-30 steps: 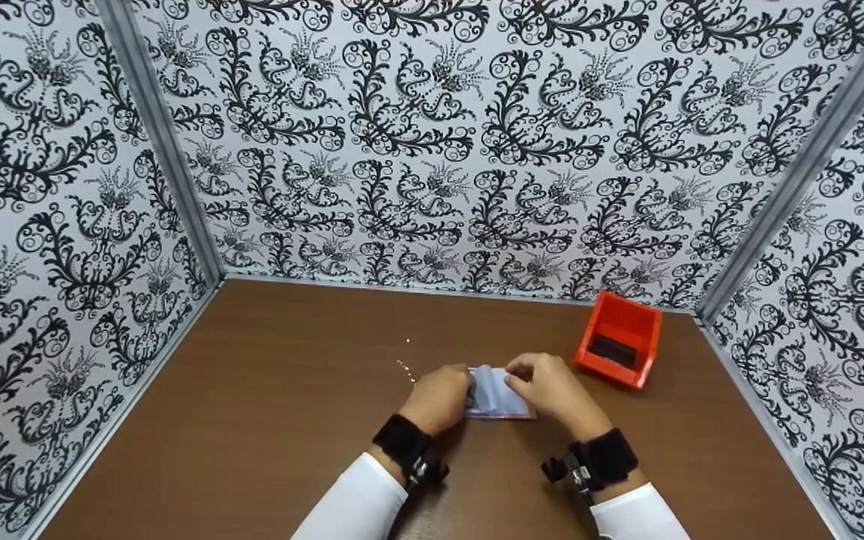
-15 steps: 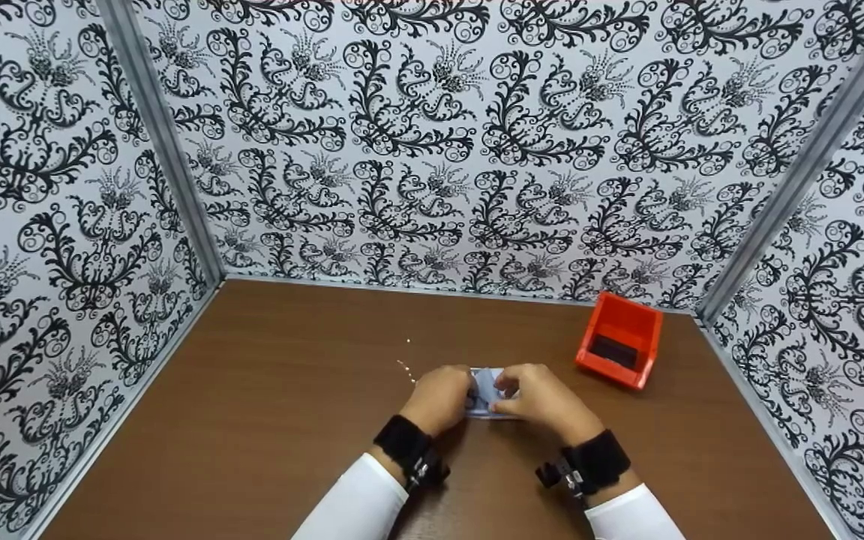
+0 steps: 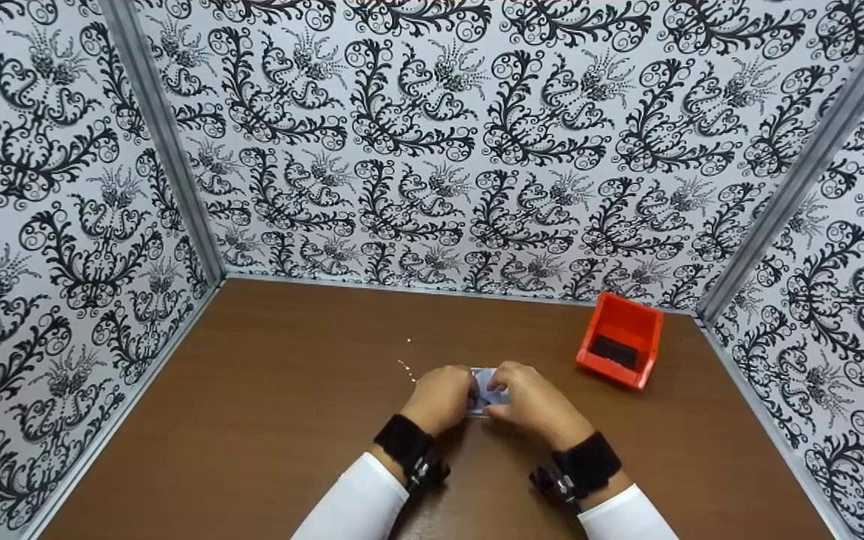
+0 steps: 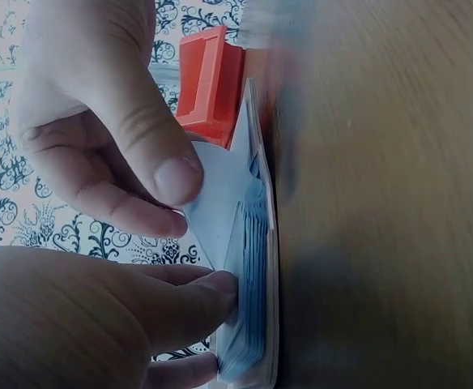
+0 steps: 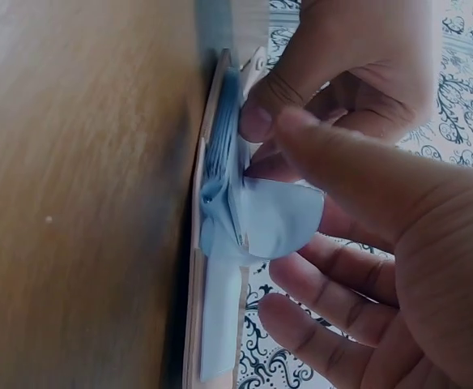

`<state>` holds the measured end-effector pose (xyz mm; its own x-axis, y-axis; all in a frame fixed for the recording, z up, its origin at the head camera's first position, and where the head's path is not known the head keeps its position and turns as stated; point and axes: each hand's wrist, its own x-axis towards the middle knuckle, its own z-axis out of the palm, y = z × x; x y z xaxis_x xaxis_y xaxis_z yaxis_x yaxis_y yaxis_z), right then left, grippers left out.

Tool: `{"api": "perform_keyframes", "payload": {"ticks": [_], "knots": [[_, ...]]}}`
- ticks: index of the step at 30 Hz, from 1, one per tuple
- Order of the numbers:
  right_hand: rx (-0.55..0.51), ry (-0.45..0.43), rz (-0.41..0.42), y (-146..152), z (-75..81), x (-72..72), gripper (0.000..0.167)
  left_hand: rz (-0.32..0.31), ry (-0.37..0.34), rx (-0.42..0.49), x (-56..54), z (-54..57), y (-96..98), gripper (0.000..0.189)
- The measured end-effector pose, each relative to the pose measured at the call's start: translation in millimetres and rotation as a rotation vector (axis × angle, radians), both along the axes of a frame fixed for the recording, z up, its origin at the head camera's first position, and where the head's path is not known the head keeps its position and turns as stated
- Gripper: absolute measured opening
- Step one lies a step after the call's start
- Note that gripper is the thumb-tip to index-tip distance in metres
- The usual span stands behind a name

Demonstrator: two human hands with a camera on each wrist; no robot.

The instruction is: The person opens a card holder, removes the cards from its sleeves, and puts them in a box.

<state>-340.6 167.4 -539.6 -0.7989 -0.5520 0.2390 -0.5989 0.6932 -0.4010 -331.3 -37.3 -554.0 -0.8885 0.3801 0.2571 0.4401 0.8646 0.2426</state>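
1. Fingers of the left hand [image 3: 439, 396] were bent and pinched the leaves of a small booklet [image 4: 254, 324], close to its left end.
2. Fingers of the right hand [image 3: 533, 397] were loosely curved, with a clear gap between thumb and fingertips. One raised leaf [image 5: 281, 219] stood curled in this gap; whether the right hand truly gripped it, or only touched it, I could not tell.
3. Booklet and hands were together in front of the person; the booklet lay on the brown table [image 3: 289, 360], between the two hands.
4. It looked light. The leaves seemed thin, soft and rather slippery, like plastic film, so they could probably crease or stick to each other. The cover [image 5: 194, 308] below them appeared stiffer.
5. For a steady hold, I judged the cover edge best for the whole booklet, and the free outer edge best for a single leaf.
6. The table had a wood-like, slightly shiny surface. A few pale specks [image 3: 409, 370] showed beyond the left hand, too small to identify.
7. Farther away, on the right, stood a red bin [image 3: 629, 319], with a dark patch [image 3: 613, 351] at its front.
8. Behind rose walls [image 3: 439, 127] with black scroll patterns on white, joined by grey posts [image 3: 158, 142] at the corners.
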Motion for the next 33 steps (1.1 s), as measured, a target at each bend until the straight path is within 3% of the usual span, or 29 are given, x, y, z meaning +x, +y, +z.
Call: {"api": "perform_keyframes", "payload": {"ticks": [8, 12, 16, 20, 22, 26, 29, 33], "knots": [[0.031, 0.094, -0.018, -1.2, 0.2, 1.7, 0.016, 0.020, -0.007, -0.017, -0.2, -2.4, 0.7, 0.015], [0.041, 0.131, -0.038, -2.2, 0.8, 1.6, 0.012, 0.051, -0.060, 0.029, -1.5, -1.9, 0.9, 0.039], [0.041, 0.106, -0.080, -3.9, 2.6, -0.3, 0.010, 0.072, -0.114, 0.089, -3.0, -0.1, 0.5, 0.072], [-0.014, 0.104, -0.134, -3.7, 4.0, -3.0, 0.018, 0.078, -0.137, 0.127, -3.6, 0.9, -0.7, 0.084], [-0.048, 0.092, -0.168, -2.3, 4.3, -3.7, 0.029, 0.075, -0.129, 0.129, -3.5, 0.4, -1.5, 0.080], [-0.071, 0.034, -0.249, 1.5, 4.0, -4.0, 0.046, 0.050, -0.070, 0.090, -0.6, -0.2, -2.4, 0.049], [-0.072, -0.002, -0.293, 4.8, 3.6, -4.5, 0.044, 0.036, -0.031, 0.069, 2.1, 0.6, -2.6, 0.031], [-0.066, -0.014, -0.312, 10.1, 3.3, -5.8, 0.025, 0.036, -0.011, 0.063, 3.9, 1.2, -2.5, 0.027]]}}
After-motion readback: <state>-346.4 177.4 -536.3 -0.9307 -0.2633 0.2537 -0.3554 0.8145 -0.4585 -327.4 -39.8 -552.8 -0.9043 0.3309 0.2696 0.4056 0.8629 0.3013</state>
